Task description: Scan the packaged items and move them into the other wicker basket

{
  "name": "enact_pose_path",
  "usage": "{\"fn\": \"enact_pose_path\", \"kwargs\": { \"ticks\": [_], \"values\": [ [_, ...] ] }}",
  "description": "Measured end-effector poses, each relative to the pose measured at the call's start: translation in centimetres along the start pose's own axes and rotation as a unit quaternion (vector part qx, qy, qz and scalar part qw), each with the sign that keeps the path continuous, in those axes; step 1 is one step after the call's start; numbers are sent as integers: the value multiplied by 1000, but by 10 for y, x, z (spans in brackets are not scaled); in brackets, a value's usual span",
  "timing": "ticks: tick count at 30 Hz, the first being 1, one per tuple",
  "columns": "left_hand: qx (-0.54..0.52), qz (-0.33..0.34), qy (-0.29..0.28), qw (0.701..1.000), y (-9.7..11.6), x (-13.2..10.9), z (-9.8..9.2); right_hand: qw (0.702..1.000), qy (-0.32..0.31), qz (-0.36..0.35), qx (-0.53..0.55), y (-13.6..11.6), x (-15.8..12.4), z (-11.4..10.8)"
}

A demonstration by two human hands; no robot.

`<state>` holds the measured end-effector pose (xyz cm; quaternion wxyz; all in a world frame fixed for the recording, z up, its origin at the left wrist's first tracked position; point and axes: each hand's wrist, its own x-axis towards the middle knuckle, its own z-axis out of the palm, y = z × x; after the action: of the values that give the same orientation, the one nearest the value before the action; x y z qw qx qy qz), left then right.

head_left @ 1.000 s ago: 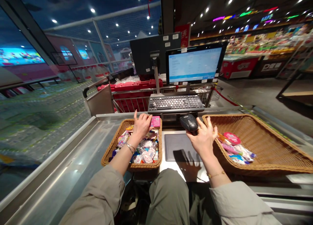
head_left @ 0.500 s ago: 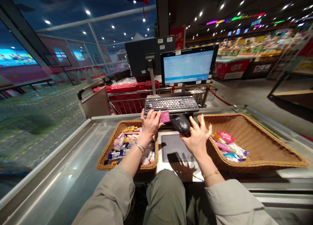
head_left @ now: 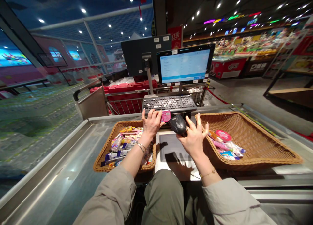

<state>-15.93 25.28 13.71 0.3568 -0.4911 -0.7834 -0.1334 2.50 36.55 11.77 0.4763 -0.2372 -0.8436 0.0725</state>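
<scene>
left hand (head_left: 152, 123): narrow, holding pink card (head_left: 166, 116) (fingers hide its edge) | right hand (head_left: 194, 140): wide, touching scanner (head_left: 177, 124) | near-left basket (head_left: 99, 164): packets (head_left: 122, 146) piled, labels unreadable

A supermarket checkout lane, steel checkout surface (head_left: 61, 166), till monitor (head_left: 183, 66), keyboard (head_left: 168, 103), barcode scanner (head_left: 178, 124), wicker baskets (head_left: 254, 130) of packaged snacks (head_left: 119, 146), red chest freezers (head_left: 228, 68), stocked shelves (head_left: 244, 43) beyond

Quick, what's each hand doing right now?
Left hand: closed, holding a pink packet.
Right hand: open, fingers spread, against a black scanner, no clear grip.
</scene>
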Motion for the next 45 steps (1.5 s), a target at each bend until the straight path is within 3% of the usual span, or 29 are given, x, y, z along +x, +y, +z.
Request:
{"fn": "enact_pose_path", "kwargs": {
  "ticks": [13,22,29,38,45],
  "values": [
    [5,2,1,1000,3,2,-2,1000,-3,-6,7,1,0,-1],
    [-21,15,20,999,18,19,-1,998,29,9,-59,19,8,-23],
    [-62,65,28,996,60,39,3,991,70,82,-80,58,13,-54],
    [-121,193,14,974,134,62,22,964,134,208,-101,136,4,-106],
    [-151,271,-7,951,191,70,35,941,157,266,-135,169,-10,-132]
  ]
}}
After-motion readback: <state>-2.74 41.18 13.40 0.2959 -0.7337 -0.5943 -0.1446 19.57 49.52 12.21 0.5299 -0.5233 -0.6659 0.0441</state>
